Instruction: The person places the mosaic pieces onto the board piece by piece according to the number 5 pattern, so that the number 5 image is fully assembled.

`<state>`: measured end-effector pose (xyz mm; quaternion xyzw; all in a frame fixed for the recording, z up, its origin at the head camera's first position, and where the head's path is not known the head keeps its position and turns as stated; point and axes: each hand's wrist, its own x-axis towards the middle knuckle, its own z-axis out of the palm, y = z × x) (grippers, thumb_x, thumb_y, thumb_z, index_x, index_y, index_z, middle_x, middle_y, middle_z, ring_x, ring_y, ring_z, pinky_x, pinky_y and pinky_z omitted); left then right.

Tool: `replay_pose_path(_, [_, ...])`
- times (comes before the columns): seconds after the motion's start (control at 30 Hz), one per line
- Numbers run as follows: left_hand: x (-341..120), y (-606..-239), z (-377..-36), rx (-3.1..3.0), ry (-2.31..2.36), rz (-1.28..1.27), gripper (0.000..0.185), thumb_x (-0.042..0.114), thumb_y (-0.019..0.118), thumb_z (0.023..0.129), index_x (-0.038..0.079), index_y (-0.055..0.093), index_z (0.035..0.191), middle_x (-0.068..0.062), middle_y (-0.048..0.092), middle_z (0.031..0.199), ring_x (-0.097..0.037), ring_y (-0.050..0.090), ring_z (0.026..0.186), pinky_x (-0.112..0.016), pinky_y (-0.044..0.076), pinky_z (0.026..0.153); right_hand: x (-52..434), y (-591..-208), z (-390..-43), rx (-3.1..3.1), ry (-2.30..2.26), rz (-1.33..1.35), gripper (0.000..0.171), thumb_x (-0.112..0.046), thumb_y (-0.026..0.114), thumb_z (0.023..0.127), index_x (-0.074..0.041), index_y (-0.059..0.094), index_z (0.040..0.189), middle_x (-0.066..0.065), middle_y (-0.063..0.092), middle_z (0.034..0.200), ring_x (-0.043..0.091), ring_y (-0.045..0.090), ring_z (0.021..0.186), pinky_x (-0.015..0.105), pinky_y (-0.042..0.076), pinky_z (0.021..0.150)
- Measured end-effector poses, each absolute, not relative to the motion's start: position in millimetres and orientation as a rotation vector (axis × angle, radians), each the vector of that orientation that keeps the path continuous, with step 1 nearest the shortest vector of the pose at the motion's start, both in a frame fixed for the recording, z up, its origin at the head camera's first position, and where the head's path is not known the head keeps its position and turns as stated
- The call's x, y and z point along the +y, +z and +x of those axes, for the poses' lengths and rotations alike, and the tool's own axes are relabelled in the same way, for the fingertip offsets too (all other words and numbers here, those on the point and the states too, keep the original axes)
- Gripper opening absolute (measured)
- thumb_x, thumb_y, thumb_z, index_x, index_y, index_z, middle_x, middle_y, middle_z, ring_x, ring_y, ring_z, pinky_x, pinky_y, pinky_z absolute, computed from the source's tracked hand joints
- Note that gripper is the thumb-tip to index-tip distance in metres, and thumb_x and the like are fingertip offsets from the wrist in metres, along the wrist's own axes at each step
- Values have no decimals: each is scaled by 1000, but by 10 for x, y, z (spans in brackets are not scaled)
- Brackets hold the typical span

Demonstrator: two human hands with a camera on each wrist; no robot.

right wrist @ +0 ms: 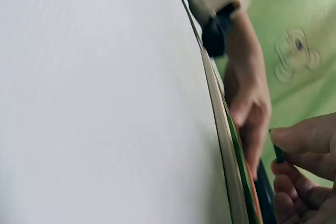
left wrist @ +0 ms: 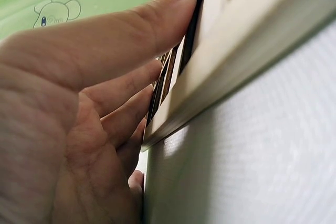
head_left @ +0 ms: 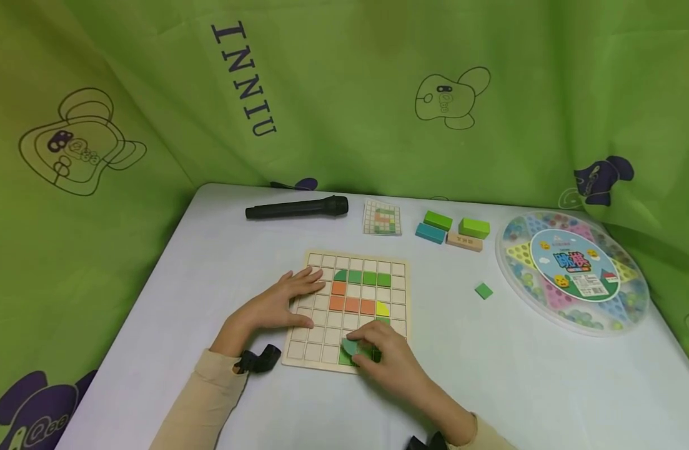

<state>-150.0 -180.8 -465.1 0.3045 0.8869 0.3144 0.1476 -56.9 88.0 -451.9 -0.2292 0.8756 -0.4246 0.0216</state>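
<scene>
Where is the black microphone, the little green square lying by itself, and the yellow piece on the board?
black microphone (head_left: 297, 208), head view, middle of its barrel
little green square (head_left: 483, 290), head view, centre of its top face
yellow piece (head_left: 381, 308), head view, middle of the piece

A white table (head_left: 518, 375) with rounded corners fills the lower part of the head view, its surface smooth and evenly lit with only soft shadows. Behind it and to both sides hangs a bright green curtain (head_left: 344, 81), falling in loose folds that close off the space like a booth. The curtain is printed with outlined cartoon animal figures (head_left: 80, 140), some filled in dark purple (head_left: 603, 178), and with dark capital letters (head_left: 244, 78) running down one fold. The light is flat and diffuse. No floor, window or other furniture shows in any view.
</scene>
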Motion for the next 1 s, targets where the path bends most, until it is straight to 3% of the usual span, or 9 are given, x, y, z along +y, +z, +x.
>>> replay_pose_path(0.73, [-1808,-4637,-1506,2564,907,925,80,41,75,76,9,43,143,-6,28,155,-30,15,146,-56,7,117,616,-4640,-606,2695,-1100,-814,27,-16,73,79,-19,69,105,-9,57,101,7,50,95,24,47,82])
replay_pose_path(1.0, [-1811,-4651,-1505,2555,896,893,81,40,76,76,11,42,144,-2,26,156,-27,13,147,-52,5,119,605,-4650,-603,2691,-1086,-793,26,-17,73,79,-19,69,105,-9,56,100,7,49,95,25,46,82])
